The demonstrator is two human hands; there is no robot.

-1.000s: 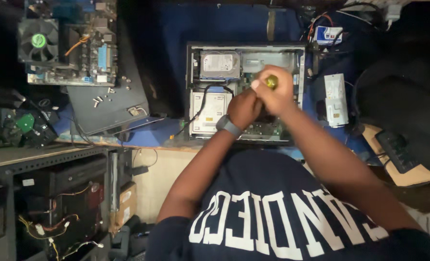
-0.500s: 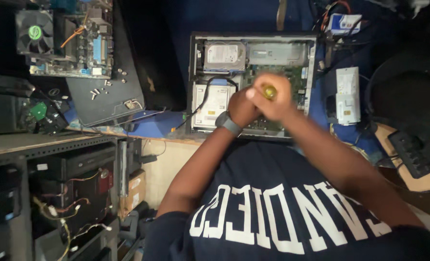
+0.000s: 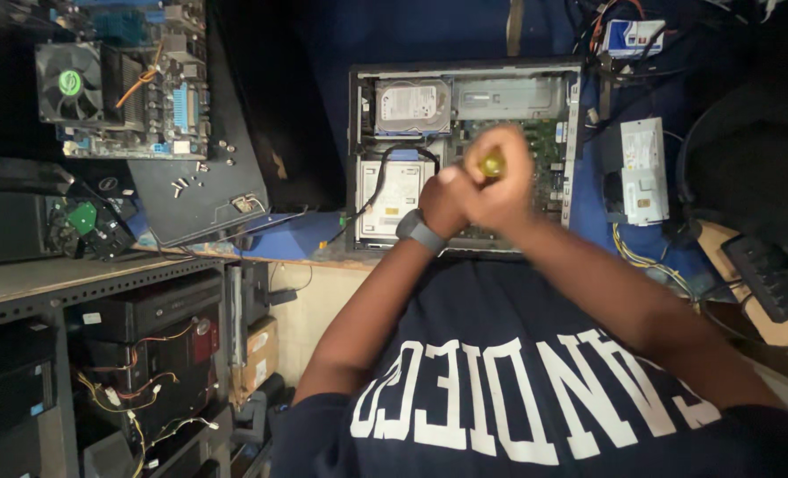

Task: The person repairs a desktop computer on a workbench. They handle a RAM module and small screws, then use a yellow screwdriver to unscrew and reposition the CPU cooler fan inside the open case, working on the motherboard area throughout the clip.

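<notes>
Both hands' grip wraps the yellow-handled screwdriver above the open computer case.

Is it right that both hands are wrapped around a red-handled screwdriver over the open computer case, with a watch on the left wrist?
Not quite: the handle is yellow, not red. The head view shows the left hand and right hand closed together around the yellow-handled screwdriver over the open computer case, with the watch on the left wrist.
</notes>
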